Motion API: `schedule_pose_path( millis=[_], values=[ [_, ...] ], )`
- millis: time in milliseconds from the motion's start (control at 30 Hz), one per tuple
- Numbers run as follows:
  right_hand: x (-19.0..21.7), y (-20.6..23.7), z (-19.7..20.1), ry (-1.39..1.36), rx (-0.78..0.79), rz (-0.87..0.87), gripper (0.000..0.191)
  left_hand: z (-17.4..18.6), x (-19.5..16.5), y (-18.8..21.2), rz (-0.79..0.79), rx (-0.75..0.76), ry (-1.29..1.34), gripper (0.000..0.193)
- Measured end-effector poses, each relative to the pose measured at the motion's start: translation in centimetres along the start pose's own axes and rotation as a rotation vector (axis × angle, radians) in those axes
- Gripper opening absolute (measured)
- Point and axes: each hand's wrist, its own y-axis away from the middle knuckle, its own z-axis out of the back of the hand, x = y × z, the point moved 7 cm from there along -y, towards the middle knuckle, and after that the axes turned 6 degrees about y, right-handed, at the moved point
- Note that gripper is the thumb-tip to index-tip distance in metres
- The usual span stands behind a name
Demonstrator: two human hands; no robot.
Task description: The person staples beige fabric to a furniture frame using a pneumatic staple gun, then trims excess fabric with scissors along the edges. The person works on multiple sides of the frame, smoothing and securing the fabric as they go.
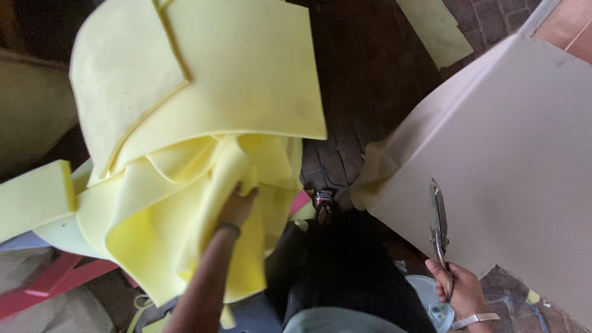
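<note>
Dark brick paving (364,80) fills the ground below, seen straight down from above, with a pale yellow offcut strip (435,28) lying on it near the top edge. At right, a big sheet of beige fabric-like material (518,154) spreads over a raised surface, its near corner rumpled beside the bricks. And here is the left hand (236,206), arm stretched forward, fingers dug into a bundle of soft yellow foam sheets (203,111). The grip is closed tight on the folds in the middle of the pile, and the sheets billow up and outward around it, the biggest flap curling over the top. A thicker yellow foam block (34,197) sits at far left, just beside the bundle. Red wooden bars (55,277) show underneath. Down at lower right, the right hand (459,290) is wrapped around the handles of long metal shears (438,216), blades pointing up and lying over the edge of the beige sheet; the blades look closed. A light wristband (475,319) rings that wrist. The two hands are well apart, dark trousers (351,265) between them.
</note>
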Motion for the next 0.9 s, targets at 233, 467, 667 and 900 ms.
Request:
schedule_pose_path(
  millis=[233,467,667,900],
  values=[
    [1.8,-2.5,0.5,-0.103,0.103,0.054,0.048,19.9,-0.9,-4.4,-0.049,-0.319,-0.497,0.143],
    [1.5,-3.4,2.9,-0.137,0.044,-0.005,0.047,19.7,-1.9,-6.9,0.270,-0.027,-0.608,0.131],
    [1.7,-1.6,3.0,-0.304,-0.017,-0.070,0.044,8.7,-4.6,-8.8,-0.020,0.217,-0.742,0.105],
    [3.5,1.6,-2.3,-0.311,-0.121,-0.099,0.039,-10.3,-13.5,-7.5,-0.027,0.757,-0.999,0.069]
  ],
)
